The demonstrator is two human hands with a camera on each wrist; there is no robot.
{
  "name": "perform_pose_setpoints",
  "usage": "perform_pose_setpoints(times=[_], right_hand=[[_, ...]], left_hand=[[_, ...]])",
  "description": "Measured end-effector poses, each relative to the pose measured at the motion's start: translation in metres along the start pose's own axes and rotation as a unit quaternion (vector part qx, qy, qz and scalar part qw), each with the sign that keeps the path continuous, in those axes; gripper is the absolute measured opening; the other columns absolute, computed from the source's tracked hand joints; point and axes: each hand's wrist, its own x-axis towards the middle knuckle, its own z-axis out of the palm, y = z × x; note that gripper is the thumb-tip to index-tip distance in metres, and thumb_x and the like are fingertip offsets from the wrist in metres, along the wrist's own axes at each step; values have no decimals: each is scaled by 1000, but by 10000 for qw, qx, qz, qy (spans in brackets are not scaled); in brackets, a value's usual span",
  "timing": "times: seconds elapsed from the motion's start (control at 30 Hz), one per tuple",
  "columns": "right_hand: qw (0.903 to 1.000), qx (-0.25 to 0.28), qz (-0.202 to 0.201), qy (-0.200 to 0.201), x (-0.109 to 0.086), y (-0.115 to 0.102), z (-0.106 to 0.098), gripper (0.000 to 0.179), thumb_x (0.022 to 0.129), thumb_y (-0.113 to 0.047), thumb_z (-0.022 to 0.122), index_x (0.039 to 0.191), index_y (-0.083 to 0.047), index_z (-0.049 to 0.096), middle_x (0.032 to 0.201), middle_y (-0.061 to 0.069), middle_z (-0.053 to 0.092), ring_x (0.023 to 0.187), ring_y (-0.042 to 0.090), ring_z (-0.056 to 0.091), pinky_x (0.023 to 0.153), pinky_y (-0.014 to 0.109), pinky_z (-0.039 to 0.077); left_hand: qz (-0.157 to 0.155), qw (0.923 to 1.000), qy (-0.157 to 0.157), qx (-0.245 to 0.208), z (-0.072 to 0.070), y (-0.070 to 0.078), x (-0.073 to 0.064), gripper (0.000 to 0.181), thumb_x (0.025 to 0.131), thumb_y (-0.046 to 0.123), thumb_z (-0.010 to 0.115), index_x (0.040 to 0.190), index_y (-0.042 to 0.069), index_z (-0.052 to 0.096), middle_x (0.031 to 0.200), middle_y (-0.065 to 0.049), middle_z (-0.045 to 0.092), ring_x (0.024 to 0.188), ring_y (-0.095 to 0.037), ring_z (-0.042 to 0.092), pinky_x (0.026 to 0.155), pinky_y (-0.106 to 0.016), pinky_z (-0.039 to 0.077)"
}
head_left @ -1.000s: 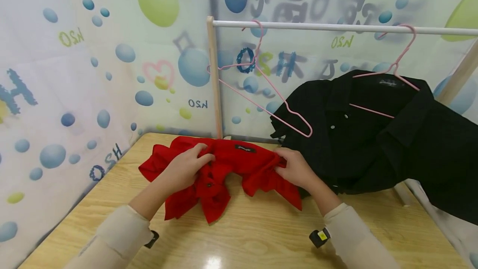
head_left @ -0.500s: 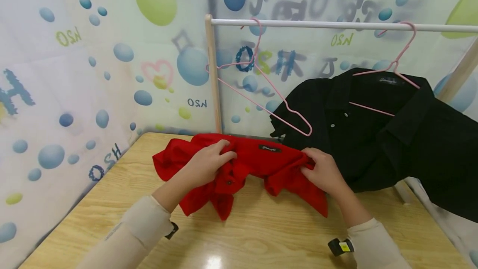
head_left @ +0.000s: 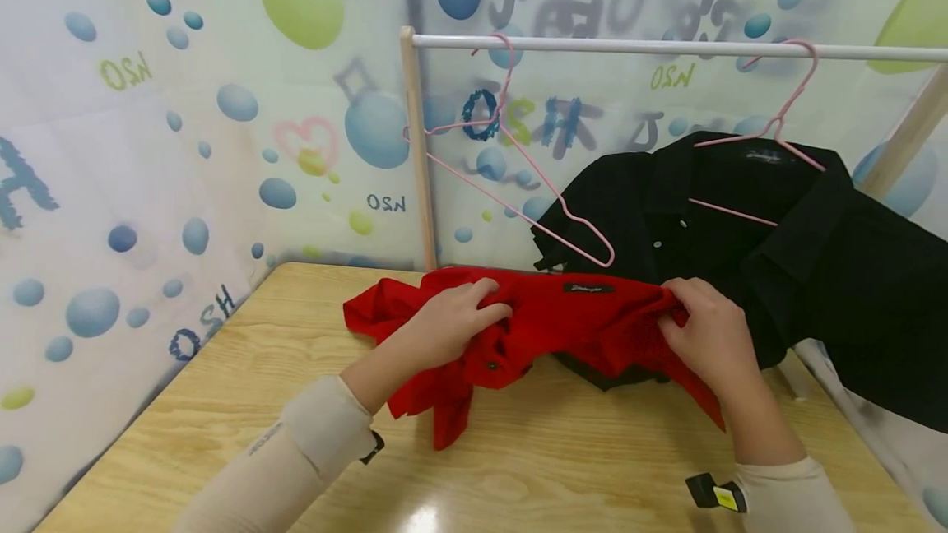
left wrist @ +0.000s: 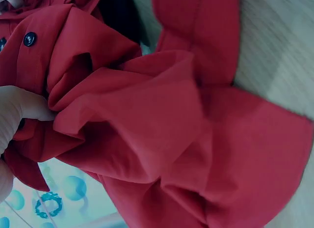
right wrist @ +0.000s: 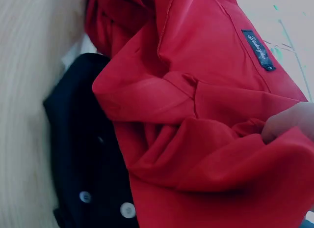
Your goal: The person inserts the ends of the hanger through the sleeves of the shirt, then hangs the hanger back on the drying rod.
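A red shirt (head_left: pixel 570 319) with a dark neck label and dark buttons is held up at its collar and shoulders, its lower folds hanging over the table. My left hand (head_left: pixel 455 323) pinches it left of the label; the left wrist view shows the thumb against red cloth (left wrist: pixel 162 125) below a button. My right hand (head_left: pixel 711 331) grips the other shoulder, and in the right wrist view the label (right wrist: pixel 258 50) lies beyond the fingers. Just above the shirt, a bare pink hanger (head_left: pixel 518 163) hangs from the rail. Its lower corner reaches near the collar.
A black shirt (head_left: pixel 741 261) hangs on a second pink hanger (head_left: pixel 796 97) at the right, partly behind the red shirt. The white rail (head_left: pixel 629 44) rests on wooden posts (head_left: pixel 418 163). A wooden table (head_left: pixel 533 467) lies below, with a patterned curtain (head_left: pixel 311 220) behind.
Both hands have moved right with the red shirt, the right hand farther, so the cloth between them is spread wider. The red shirt now overlaps the lower part of the black shirt.
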Motion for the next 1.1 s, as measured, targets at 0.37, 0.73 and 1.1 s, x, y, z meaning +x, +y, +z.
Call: perform_pose_setpoints(times=[0.37, 0.73, 1.1], right_hand=[[9853, 1436, -380, -846, 11, -14, 14, 26, 78, 9, 72, 99, -7, 66, 94, 7, 66, 79, 18, 57, 70, 36, 54], [9606, 1656, -860, -2061, 29, -39, 75, 34, 79, 2, 76, 109, -7, 64, 104, 5, 66, 91, 19, 60, 84, 41, 54], [9594, 599, -627, -2685, 49, -43, 121, 99, 64, -28, 91, 145, -7, 39, 149, 29, 30, 131, 48, 33, 103, 64, 34]], left_hand=[[-482, 9974, 536, 73, -37, -24, -21, 42, 79, -13, 67, 114, 10, 60, 110, -14, 56, 82, -27, 58, 72, -36, 52], [-1572, 9865, -428, -135, -36, -50, -64, 41, 73, -16, 65, 105, 9, 64, 101, -12, 55, 75, -26, 58, 65, -36, 52], [-2862, 9328, -968, -1967, -5, -80, -100, 120, 57, 1, 92, 153, 12, 22, 139, -21, 42, 125, -40, 42, 95, -54, 46]])
